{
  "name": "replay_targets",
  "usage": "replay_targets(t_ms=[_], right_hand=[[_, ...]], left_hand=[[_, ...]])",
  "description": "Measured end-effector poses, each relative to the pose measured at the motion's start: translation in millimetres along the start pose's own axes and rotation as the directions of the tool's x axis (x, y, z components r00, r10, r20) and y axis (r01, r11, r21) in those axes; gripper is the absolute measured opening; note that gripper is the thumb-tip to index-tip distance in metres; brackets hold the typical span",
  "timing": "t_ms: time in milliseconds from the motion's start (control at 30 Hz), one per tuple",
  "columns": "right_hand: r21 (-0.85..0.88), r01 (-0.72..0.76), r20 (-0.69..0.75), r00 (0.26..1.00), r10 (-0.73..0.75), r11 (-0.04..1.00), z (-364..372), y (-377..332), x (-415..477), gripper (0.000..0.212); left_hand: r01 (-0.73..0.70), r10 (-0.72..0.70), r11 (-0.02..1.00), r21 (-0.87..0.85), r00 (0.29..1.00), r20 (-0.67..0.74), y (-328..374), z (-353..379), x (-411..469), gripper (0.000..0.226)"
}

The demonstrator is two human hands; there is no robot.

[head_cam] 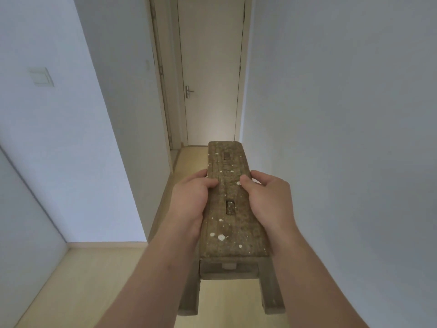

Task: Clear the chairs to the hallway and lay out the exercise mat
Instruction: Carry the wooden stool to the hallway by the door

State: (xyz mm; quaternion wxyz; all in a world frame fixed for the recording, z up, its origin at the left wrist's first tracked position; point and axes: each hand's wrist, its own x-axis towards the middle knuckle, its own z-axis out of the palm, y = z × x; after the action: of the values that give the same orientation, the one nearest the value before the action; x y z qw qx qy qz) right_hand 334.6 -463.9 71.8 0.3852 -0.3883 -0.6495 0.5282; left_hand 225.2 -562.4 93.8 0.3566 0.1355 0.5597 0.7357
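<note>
Pale walls close in on both sides of a narrow hallway that ends at a shut white door with a metal handle. A light switch sits on the left wall, and the floor is light wood.

Lengthwise along the passage, straight in front of the person, is a small wooden bench, its far end pointing at the door. Both hands hold it near the middle of the seat. The left hand wraps the left long edge with the thumb laid on top. The right hand does the same on the right edge, thumb on top and fingers curled round the side. Whether the legs are on the floor or just off it cannot be told from this view.

The seat is a thick, rough plank, flecked with white paint, with two slots where the leg joints come through. It looks solid and stiff, probably fairly heavy for its size, and the coarse surface should not slip in the palms, though splinters are possible. A two-handed hold on the long edges near the middle, as here, seems to balance it well. Gripping by one end would likely let the other end dip. The splayed legs are the parts most likely to knock the walls in so tight a space.

No exercise mat is in view.
</note>
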Motion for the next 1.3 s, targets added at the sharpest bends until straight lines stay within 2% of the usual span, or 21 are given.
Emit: replay_targets(t_ms=[233, 367, 467, 533, 733, 1033, 1300], right_hand=[[0.015, -0.015, -0.059, 0.998, 0.016, 1.0, 46.4, -1.8, 125.2, 0.045], [0.014, -0.03, -0.072, 0.997, 0.031, 0.999, 60.2, 3.1, 194.3, 0.044], [-0.021, -0.039, -0.07, 0.997, 0.037, 0.999, 66.8, 11.0, 244.1, 0.026], [-0.039, -0.027, -0.058, 0.998, 0.025, 0.999, 73.2, 16.4, 282.2, 0.023], [-0.088, 0.009, -0.037, 0.999, -0.012, 0.996, 82.1, 17.3, 398.6, 0.04], [-0.083, 0.017, 0.025, 1.0, -0.015, 0.996, 99.2, 17.8, 544.0, 0.035], [-0.126, 0.026, 0.012, 1.0, -0.024, 0.992, 138.3, 38.0, 670.7, 0.039]], left_hand=[[0.031, -0.032, 0.999, 0.019, 0.999, 0.023, 33.9, 17.9, 135.5, 0.033], [0.038, -0.038, 0.999, 0.034, 0.999, 0.027, 42.3, 38.5, 205.9, 0.03], [0.046, -0.048, 0.997, 0.061, 0.999, 0.024, 42.6, 53.5, 254.4, 0.031], [0.048, -0.049, 0.996, 0.077, 0.999, 0.007, 41.8, 65.5, 290.2, 0.03], [0.051, -0.048, 0.993, 0.11, 0.998, -0.032, 55.0, 112.0, 390.4, 0.03], [0.053, -0.048, 0.995, 0.078, 0.996, -0.068, 73.4, 161.5, 523.3, 0.039], [0.048, -0.043, 0.995, 0.089, 0.997, -0.059, 76.8, 180.0, 658.2, 0.029]])
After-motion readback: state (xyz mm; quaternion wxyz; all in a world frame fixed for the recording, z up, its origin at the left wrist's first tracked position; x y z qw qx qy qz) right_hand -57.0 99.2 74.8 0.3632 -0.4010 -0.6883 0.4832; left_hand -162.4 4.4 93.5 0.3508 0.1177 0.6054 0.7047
